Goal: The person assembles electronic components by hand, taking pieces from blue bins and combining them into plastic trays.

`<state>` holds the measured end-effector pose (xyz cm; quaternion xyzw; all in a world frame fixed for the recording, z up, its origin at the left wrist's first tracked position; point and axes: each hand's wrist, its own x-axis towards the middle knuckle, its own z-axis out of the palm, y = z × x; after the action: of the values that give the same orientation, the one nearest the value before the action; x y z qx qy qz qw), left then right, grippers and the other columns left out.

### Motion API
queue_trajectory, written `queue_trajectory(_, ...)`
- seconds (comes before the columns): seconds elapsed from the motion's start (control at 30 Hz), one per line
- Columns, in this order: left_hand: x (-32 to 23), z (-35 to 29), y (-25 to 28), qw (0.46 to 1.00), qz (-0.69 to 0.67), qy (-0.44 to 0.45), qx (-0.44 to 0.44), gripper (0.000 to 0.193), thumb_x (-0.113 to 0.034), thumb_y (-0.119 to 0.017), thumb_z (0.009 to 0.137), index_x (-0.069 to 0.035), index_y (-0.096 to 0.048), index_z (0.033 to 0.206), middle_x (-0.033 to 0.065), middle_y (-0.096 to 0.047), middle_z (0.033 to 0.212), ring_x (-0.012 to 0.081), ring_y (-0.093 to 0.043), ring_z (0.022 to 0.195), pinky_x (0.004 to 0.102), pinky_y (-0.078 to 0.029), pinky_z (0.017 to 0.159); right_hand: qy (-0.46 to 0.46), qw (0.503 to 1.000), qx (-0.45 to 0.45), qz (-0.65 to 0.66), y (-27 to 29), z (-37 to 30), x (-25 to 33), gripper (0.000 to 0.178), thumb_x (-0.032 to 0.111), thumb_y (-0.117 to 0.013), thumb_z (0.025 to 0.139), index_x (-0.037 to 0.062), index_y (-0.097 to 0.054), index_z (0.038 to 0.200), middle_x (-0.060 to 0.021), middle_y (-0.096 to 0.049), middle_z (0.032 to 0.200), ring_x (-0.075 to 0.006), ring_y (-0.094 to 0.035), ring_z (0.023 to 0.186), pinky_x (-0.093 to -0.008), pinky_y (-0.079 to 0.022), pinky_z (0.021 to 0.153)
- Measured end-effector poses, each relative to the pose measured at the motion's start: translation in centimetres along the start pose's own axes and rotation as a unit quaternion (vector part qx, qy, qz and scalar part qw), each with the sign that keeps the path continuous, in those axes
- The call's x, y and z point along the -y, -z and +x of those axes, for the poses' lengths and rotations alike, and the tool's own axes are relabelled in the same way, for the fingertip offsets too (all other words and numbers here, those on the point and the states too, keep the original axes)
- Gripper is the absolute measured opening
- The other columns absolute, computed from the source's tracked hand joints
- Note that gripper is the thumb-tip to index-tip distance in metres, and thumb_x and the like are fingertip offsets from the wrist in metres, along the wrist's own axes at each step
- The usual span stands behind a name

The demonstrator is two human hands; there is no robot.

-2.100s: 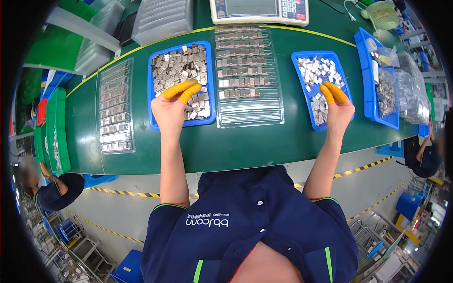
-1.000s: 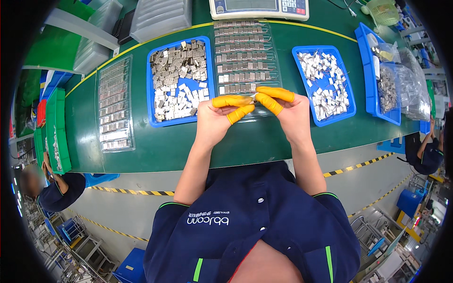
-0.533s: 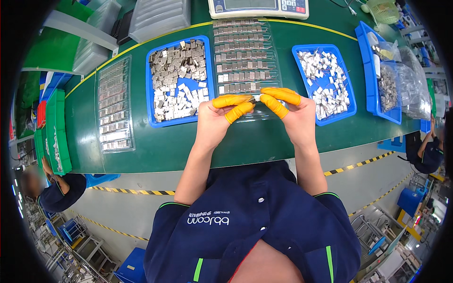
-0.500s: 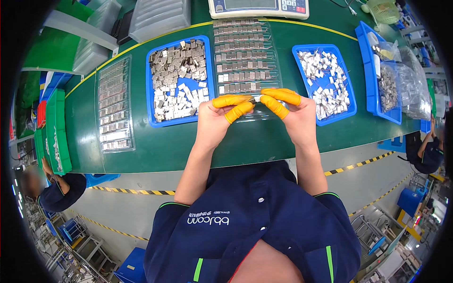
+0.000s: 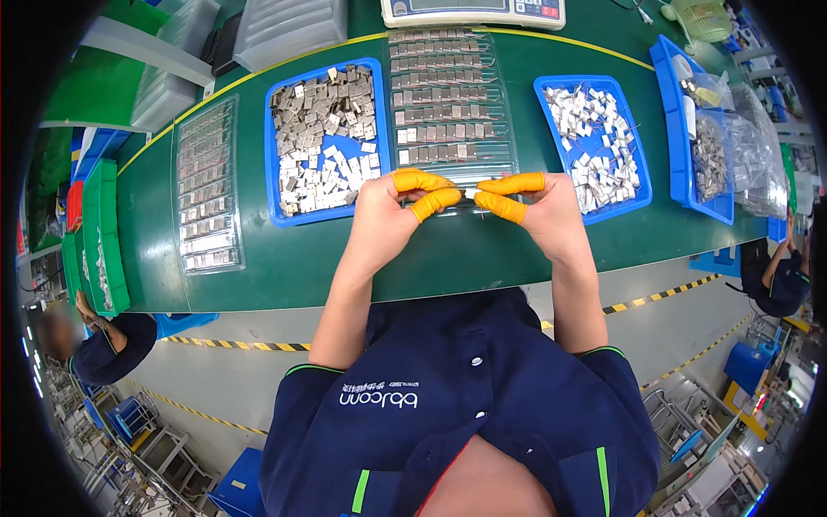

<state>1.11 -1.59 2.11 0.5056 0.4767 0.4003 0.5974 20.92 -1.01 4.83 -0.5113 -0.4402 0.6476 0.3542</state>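
Over the near end of the middle clear plastic tray (image 5: 509, 165), my two hands face each other with yellow finger covers on thumbs and forefingers. The left hand (image 5: 389, 211) is closed in a pinch on a small metal shell, mostly hidden by its fingers. A small white connector (image 5: 470, 193) sits between the fingertips, pinched by my right hand (image 5: 550, 211). The two pieces meet or nearly touch; I cannot tell how far one is inside the other. Rows of metal-cased connectors with thin wires (image 5: 438, 133) lie in the tray beyond.
Left of the hands, a blue bin (image 5: 270, 159) holds loose metal shells. White wired connectors fill part of another blue bin (image 5: 642, 164) at right. A second filled clear tray (image 5: 207, 185) lies farther left. At the back stands a scale (image 5: 474, 15). Co-workers are at both sides.
Both hands have come slightly nearer to my body and lower in the picture. More of the white connector shows between the fingertips. The grips stay closed.
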Motion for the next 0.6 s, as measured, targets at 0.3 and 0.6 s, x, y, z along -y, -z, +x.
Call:
queue_trajectory(0.3,0.3,-0.3,0.2,0.984,-0.151,0.067,0.073,0.012,-0.003,-0.065,0.078,0.004,-0.065,0.088,0.0081,-0.065,0.079,0.0115,-0.06,0.07,0.0226,-0.049,0.066,0.023,0.995,0.096,0.025,0.2,0.8,-1.0,0.033,0.002,-0.071,0.071,-0.0049,-0.063,0.101,-0.0113,-0.063,0.1,-0.0158,-0.059,0.092,-0.027,-0.046,0.085)
queue_trajectory(0.6,0.4,-0.4,0.6,0.979,-0.145,0.082,0.116,0.012,-0.004,-0.063,0.08,0.005,-0.064,0.089,0.0076,-0.064,0.076,0.0111,-0.06,0.067,0.0226,-0.05,0.064,0.012,0.993,0.11,0.049,-0.7,0.2,-1.5,0.023,-0.002,-0.066,0.075,-0.0018,-0.065,0.098,-0.0089,-0.063,0.097,-0.0152,-0.059,0.089,-0.0249,-0.047,0.08)
